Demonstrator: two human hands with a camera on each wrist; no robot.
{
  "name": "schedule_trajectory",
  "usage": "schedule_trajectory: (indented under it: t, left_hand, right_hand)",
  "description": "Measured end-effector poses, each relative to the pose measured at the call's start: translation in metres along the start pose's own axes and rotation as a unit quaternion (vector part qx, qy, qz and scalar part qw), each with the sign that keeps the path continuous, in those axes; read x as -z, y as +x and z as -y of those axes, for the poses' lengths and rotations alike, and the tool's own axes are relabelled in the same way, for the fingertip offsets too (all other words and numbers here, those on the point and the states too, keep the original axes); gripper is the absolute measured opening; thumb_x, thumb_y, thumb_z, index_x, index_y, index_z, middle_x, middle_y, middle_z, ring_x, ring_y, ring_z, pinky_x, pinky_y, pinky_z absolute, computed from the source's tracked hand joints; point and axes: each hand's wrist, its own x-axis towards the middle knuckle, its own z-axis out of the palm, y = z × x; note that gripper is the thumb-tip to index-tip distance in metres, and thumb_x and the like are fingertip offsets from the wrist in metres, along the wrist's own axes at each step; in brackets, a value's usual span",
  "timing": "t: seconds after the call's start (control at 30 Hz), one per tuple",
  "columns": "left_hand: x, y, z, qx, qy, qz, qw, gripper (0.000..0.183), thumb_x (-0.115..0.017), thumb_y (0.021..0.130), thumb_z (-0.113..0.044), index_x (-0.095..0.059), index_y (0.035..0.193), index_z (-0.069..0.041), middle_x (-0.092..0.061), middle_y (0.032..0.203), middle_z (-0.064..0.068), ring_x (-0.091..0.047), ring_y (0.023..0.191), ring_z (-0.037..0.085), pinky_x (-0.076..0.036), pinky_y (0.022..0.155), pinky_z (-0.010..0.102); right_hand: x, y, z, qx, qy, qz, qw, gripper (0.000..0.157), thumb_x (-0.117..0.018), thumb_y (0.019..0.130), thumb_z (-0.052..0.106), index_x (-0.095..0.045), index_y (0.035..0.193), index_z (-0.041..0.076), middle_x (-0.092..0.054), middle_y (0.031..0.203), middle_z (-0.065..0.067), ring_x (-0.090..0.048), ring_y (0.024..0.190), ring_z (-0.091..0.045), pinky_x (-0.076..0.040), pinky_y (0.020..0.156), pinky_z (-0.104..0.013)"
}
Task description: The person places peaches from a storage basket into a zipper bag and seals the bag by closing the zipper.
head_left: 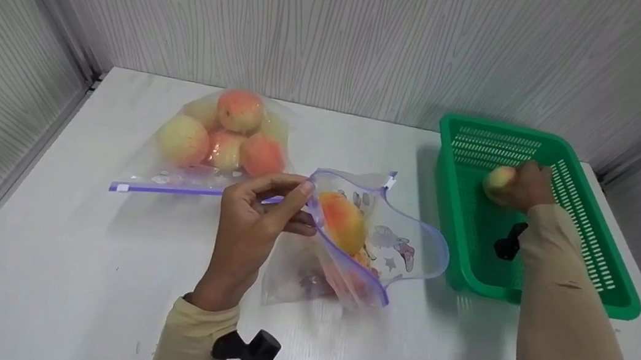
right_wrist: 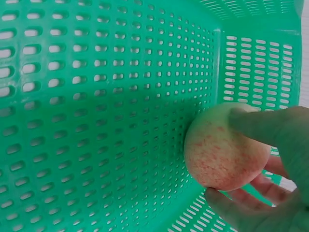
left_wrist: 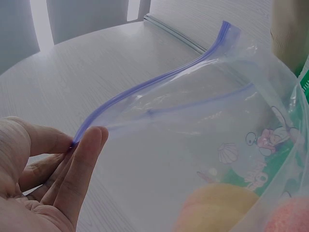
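My left hand (head_left: 256,221) pinches the purple-edged rim of a clear zip bag (head_left: 411,241) between thumb and fingers. The bag's mouth gapes toward the right, and a yellow-orange fruit (head_left: 342,223) shows inside it, with more fruit blurred below through the plastic. In the left wrist view the thumb and fingertips meet on the purple zip strip (left_wrist: 140,87). Inside the green basket (head_left: 447,203), my right hand (head_left: 530,186) grips a pale peach (right_wrist: 224,150). The right wrist view has the thumb on one side of the peach and curled fingers on the other.
A second zip bag (head_left: 137,162) holding several peaches lies at the back left, its purple strip facing the front. The green basket stands at the table's right, its wall close to the open bag. Grey wood-patterned panels (head_left: 316,24) enclose the white table (head_left: 67,270).
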Motion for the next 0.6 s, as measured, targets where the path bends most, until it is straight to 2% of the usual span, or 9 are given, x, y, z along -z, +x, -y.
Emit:
schedule_trajectory:
  t: [0.1,0.13,0.2,0.3,0.37,0.43,0.5,0.6]
  left_hand:
    - [-0.001,0.0,0.001,0.001,0.0,0.002,1.0,0.019,-0.069,0.095,-0.003,-0.069,0.104,0.014,-0.067,0.086,0.017,-0.072,0.064,0.032,-0.064,0.063,0.046]
    - [-0.002,0.001,0.001,0.001,0.0,0.003,1.0,0.018,-0.069,0.095,-0.003,-0.069,0.104,0.014,-0.067,0.086,0.017,-0.072,0.064,0.032,-0.064,0.063,0.046]
    - [-0.003,0.002,0.002,0.002,-0.002,0.005,1.0,0.018,-0.069,0.095,-0.003,-0.069,0.103,0.013,-0.067,0.086,0.017,-0.072,0.065,0.032,-0.064,0.063,0.045]
    - [-0.007,0.003,0.003,0.003,-0.009,0.009,0.9999,0.017,-0.069,0.095,-0.003,-0.069,0.103,0.012,-0.067,0.086,0.018,-0.072,0.065,0.032,-0.064,0.063,0.046]
    - [-0.01,0.004,0.004,0.003,-0.013,0.01,0.9999,0.016,-0.069,0.095,-0.003,-0.07,0.103,0.011,-0.067,0.087,0.018,-0.072,0.065,0.032,-0.064,0.063,0.046]
    - [-0.012,0.006,0.003,0.002,-0.017,0.009,0.9998,0.016,-0.069,0.095,-0.004,-0.07,0.103,0.01,-0.067,0.087,0.019,-0.072,0.066,0.033,-0.064,0.063,0.046]
    - [-0.013,0.008,0.004,0.001,-0.018,0.008,0.9998,0.016,-0.069,0.096,-0.004,-0.07,0.104,0.01,-0.067,0.088,0.019,-0.072,0.066,0.034,-0.064,0.064,0.047]
    - [-0.015,0.008,0.003,0.001,-0.021,0.01,0.9997,0.016,-0.069,0.096,-0.004,-0.071,0.104,0.01,-0.068,0.089,0.02,-0.072,0.067,0.034,-0.064,0.064,0.047]
  right_hand:
    - [0.001,-0.004,0.001,-0.033,0.036,0.036,0.998,0.067,-0.072,0.083,0.022,-0.03,0.124,-0.012,-0.047,0.108,-0.031,-0.048,0.091,-0.041,-0.048,0.072,-0.048]
    - [0.002,-0.006,0.002,-0.04,0.042,0.049,0.997,0.071,-0.072,0.083,0.022,-0.027,0.127,-0.01,-0.047,0.109,-0.031,-0.049,0.09,-0.04,-0.048,0.072,-0.047]
    - [0.008,-0.01,0.004,-0.052,0.038,0.074,0.995,0.079,-0.072,0.084,0.025,-0.022,0.133,-0.012,-0.046,0.114,-0.033,-0.049,0.093,-0.041,-0.048,0.075,-0.047]
    - [0.019,-0.018,0.005,-0.045,0.031,0.082,0.995,0.082,-0.075,0.086,0.028,-0.03,0.136,-0.019,-0.048,0.118,-0.035,-0.051,0.098,-0.041,-0.049,0.08,-0.049]
    - [0.028,-0.022,0.008,-0.04,0.037,0.071,0.996,0.075,-0.075,0.087,0.03,-0.041,0.133,-0.019,-0.053,0.115,-0.031,-0.054,0.093,-0.035,-0.051,0.075,-0.044]
    - [0.035,-0.027,0.013,-0.033,0.067,0.05,0.996,0.065,-0.076,0.089,0.029,-0.049,0.128,-0.015,-0.057,0.111,-0.025,-0.057,0.086,-0.025,-0.053,0.069,-0.035]
    - [0.042,-0.034,0.021,-0.033,0.113,0.024,0.993,0.066,-0.076,0.09,0.03,-0.047,0.134,-0.01,-0.055,0.117,-0.02,-0.055,0.086,-0.018,-0.052,0.067,-0.026]
    - [0.049,-0.052,0.036,-0.034,0.172,-0.022,0.984,0.074,-0.076,0.091,0.033,-0.039,0.143,-0.004,-0.047,0.127,-0.014,-0.052,0.094,-0.015,-0.052,0.071,-0.021]
